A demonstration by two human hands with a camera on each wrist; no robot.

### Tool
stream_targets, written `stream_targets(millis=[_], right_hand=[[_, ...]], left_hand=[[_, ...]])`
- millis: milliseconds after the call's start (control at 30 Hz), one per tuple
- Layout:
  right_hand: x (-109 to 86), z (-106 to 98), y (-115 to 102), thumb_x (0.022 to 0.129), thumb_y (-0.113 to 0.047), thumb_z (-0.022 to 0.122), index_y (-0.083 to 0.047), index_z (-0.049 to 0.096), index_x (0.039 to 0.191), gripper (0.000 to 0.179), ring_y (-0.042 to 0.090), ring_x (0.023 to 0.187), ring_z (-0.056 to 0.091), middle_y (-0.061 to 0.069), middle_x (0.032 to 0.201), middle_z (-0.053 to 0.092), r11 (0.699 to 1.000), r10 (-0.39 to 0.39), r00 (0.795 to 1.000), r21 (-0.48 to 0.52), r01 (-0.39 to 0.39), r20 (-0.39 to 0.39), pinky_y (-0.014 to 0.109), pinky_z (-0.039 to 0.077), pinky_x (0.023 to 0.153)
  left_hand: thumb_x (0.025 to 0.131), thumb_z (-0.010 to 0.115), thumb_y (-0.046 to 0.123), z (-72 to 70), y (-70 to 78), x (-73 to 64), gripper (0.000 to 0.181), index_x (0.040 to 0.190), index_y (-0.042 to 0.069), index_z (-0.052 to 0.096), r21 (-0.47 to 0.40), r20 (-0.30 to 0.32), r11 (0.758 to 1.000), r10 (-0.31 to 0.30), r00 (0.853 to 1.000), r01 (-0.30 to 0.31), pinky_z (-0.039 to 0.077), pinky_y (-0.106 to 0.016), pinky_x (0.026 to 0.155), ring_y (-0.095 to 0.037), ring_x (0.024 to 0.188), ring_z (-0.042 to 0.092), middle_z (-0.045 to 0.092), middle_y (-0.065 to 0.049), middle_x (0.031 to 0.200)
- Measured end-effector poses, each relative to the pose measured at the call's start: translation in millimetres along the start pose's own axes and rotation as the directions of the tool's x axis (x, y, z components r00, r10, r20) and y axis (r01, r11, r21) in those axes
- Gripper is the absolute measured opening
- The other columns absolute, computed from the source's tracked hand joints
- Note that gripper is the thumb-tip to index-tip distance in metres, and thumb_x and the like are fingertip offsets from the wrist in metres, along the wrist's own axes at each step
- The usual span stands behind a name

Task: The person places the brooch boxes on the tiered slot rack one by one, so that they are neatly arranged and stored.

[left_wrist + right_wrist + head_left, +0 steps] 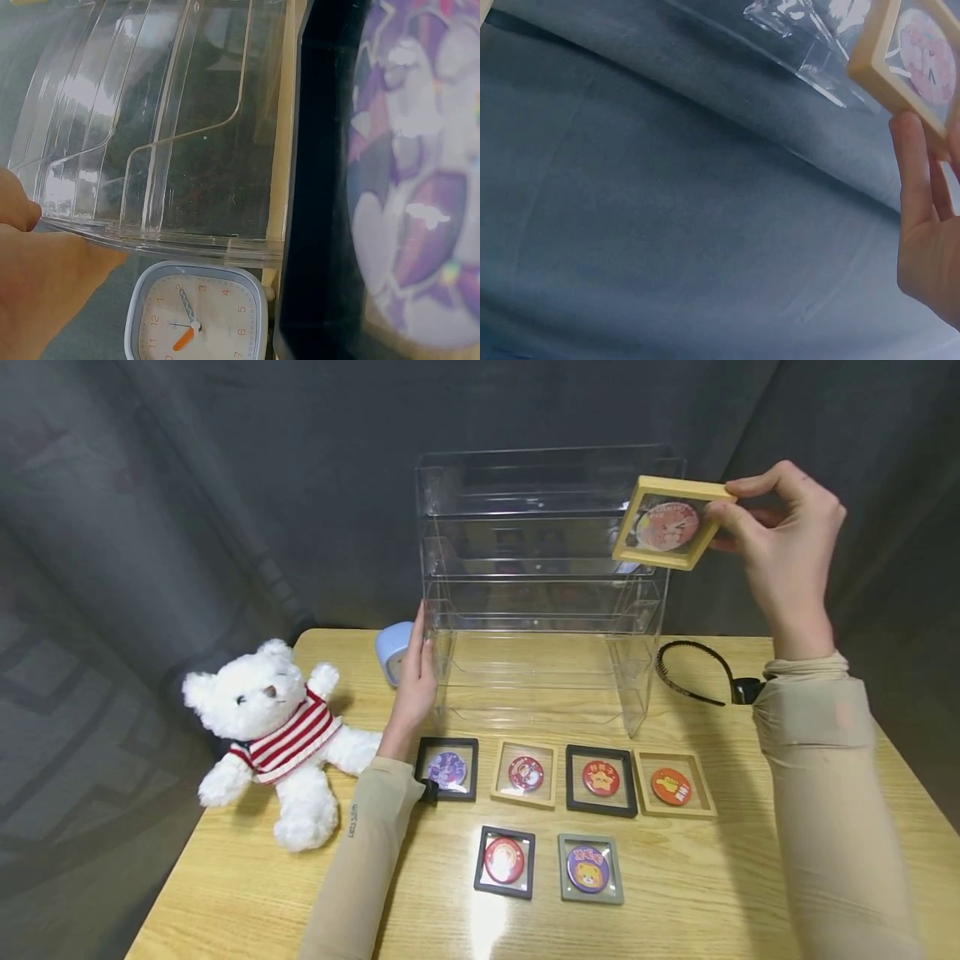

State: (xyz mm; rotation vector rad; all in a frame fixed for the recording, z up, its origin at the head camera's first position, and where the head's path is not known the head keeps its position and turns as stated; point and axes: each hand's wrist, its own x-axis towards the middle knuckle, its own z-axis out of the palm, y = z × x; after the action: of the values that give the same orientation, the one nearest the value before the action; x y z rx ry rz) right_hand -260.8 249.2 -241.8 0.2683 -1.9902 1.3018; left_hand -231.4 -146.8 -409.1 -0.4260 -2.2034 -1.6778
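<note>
The person's right hand [795, 547], raised at the upper right in the head camera's view, pinches a yellow frame [678, 487] by its near edge between thumb and fingers. From my remote seat I see that frame held in the air just left of the hand, tilted, with a pink badge [667, 527] showing inside. It overlaps the upper right of a clear plastic shelf [538, 570]; I cannot tell whether the two touch.

The left hand [415, 685] lies with fingers extended along the shelf's left side, gripping nothing that I can make out. Just left of those fingers stands a blue clock [392, 647], its dial turned to my left wrist camera. Farther left of the hand, a white teddy bear [258, 693] sits in a striped sweater [294, 739].

On the wooden table [712, 877], below and to the right of the left hand, four frames run in a row: a purple-badge frame [475, 768], a tan frame [552, 777], a star-badge frame [601, 810] and a thumbs-up frame [678, 812]. Nearer the viewer lie a small black frame [504, 890] and a green frame [590, 896]. A black headband [686, 643] rests below the right hand, toward its left.
</note>
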Motion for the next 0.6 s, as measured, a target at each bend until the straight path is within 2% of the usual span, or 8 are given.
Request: stream_targets(millis=[267,467,600], right_hand=[[13.1,13.5,-7.1,0.098,-0.01,0.078,-0.003,0.08,0.113,0.017,-0.008,0.085,0.073,-0.012,0.105,0.072,0.999,-0.002,1.0,-0.036,0.001,-0.019,0.014,0.059,0.078],[19.2,19.3,-7.4,0.097,-0.012,0.077,-0.002,0.079,0.115,0.021,-0.002,0.091,0.075,-0.009,0.11,0.073,0.998,-0.008,1.0,-0.065,0.009,0.012,0.015,0.059,0.082],[21.7,25.0,-7.8,0.097,-0.011,0.078,-0.003,0.079,0.114,0.019,-0.001,0.091,0.076,-0.005,0.111,0.075,0.998,-0.019,1.0,-0.054,0.019,0.012,0.016,0.06,0.082]], left_hand=[[0.118,0.027,0.006,0.8,-1.2,1.5,0.057,0.172,0.004,0.012,0.001,-0.006,1.0,0.008,1.0,-0.008,0.016,-0.035,0.131,-0.026,0.163,0.015,0.013,-0.012,0.178],[0.117,0.027,0.004,1.9,-1.7,1.0,0.057,0.172,0.002,0.011,-0.008,-0.013,1.0,-0.005,1.0,0.005,0.017,-0.04,0.131,-0.032,0.162,0.016,0.014,-0.016,0.178],[0.117,0.027,0.005,-0.8,-3.1,0.2,0.057,0.172,0.003,0.011,0.002,-0.014,1.0,-0.015,1.0,0.015,0.017,-0.038,0.131,-0.03,0.162,0.016,0.015,-0.014,0.178]])
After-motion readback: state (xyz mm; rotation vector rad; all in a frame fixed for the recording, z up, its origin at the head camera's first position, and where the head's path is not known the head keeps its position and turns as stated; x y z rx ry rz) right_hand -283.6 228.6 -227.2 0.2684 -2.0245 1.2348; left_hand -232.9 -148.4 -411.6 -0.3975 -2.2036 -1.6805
